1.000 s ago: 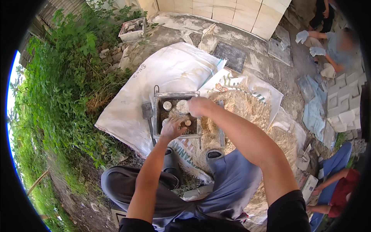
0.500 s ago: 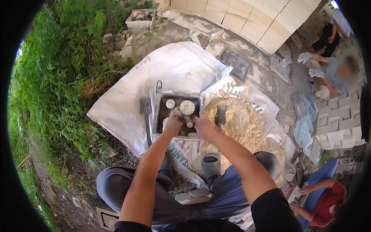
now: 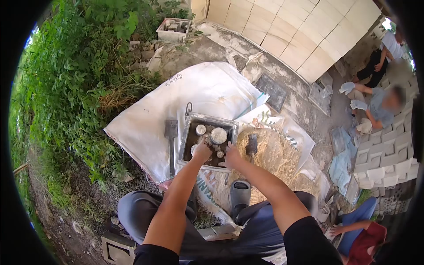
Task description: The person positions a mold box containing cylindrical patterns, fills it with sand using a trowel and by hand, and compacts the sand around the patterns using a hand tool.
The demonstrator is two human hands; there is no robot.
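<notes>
Inside, the grey box [image 3: 213, 119] holds pale round pieces [image 3: 218, 135] of unequal width

Left hand [image 3: 202, 151]: down inside the grey box [image 3: 214, 118], fingers right in among the pale round pieces [image 3: 218, 135].
Right hand [image 3: 230, 157]: here at the box's right side, near a small round piece.
Sack [image 3: 141, 117]: spread white under the box, flat-bladed tool [image 3: 171, 129] lying just to the left.
Sand [image 3: 278, 154]: heaped on the right.
Far right: one person in pale gloves [image 3: 347, 88], another in a red top [image 3: 369, 240].
</notes>
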